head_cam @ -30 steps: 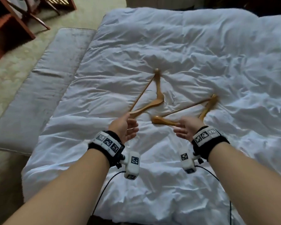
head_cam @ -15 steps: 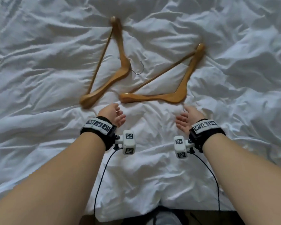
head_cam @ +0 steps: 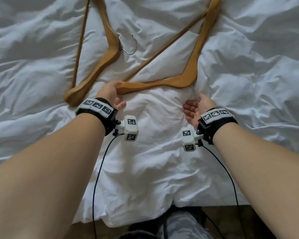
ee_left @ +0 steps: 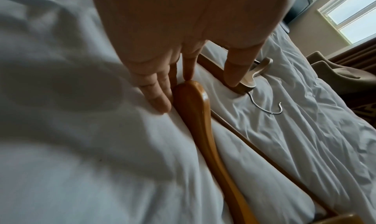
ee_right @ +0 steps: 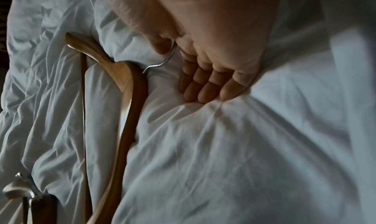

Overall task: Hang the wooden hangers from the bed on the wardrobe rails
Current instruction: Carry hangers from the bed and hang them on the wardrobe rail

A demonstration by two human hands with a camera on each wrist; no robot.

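Two wooden hangers lie flat on the white duvet (head_cam: pixel 145 169). The left hanger (head_cam: pixel 110 54) shows its metal hook (head_cam: pixel 132 46). The right hanger (head_cam: pixel 188 78) lies with its apex towards me. My left hand (head_cam: pixel 110 94) has straight fingers (ee_left: pixel 160 98) that touch the rounded near end of the right hanger (ee_left: pixel 193 98). My right hand (head_cam: pixel 197 109) sits at that hanger's apex with its fingers curled onto the duvet. In the right wrist view the hanger's wire hook (ee_right: pixel 160 63) runs between thumb and forefinger of my right hand (ee_right: pixel 213 66), which pinch it.
The bed's near edge and dark floor lie below my arms, with my leg (head_cam: pixel 179 225) against it. Thin cables hang from both wrist cameras. A window (ee_left: pixel 350 10) and a beige armchair (ee_left: pixel 335 73) stand beyond the bed.
The view has dropped closer to the bed. Both hands moved forward: the left reached the right hanger's near end, the right went to its hook.
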